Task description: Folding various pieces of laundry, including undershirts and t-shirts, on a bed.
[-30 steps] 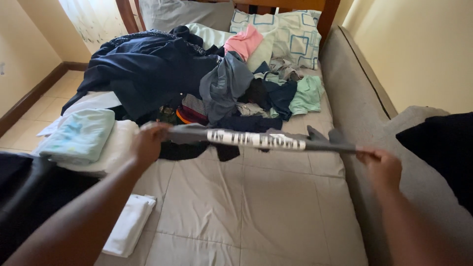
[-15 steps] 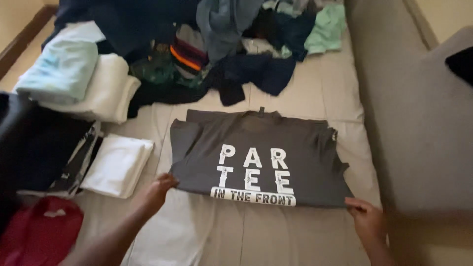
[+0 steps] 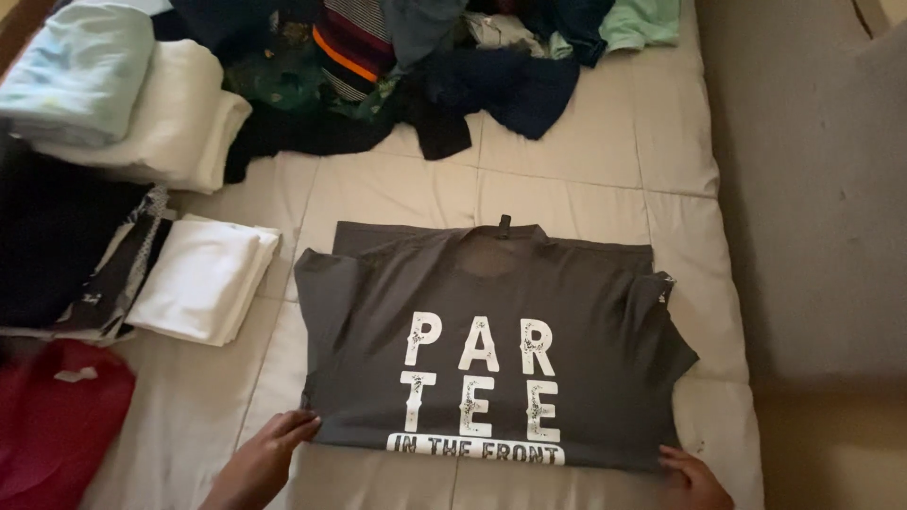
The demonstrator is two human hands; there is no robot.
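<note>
One dark grey cotton T-shirt with white lettering (image 3: 491,349) lies flat on the beige quilted bed (image 3: 586,161), collar pointing away, long axis crosswise. Two hands: the left hand (image 3: 265,458) pinches its near-left hem corner, the right hand (image 3: 694,480) its near-right corner. One folded white cloth (image 3: 203,280) lies just left.

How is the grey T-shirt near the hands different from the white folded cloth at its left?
The grey T-shirt lies spread flat with white print; the white cloth is plain and folded compactly. The T-shirt is larger and touched by the left hand and right hand; the cloth lies untouched. Both rest on the bed.
</note>
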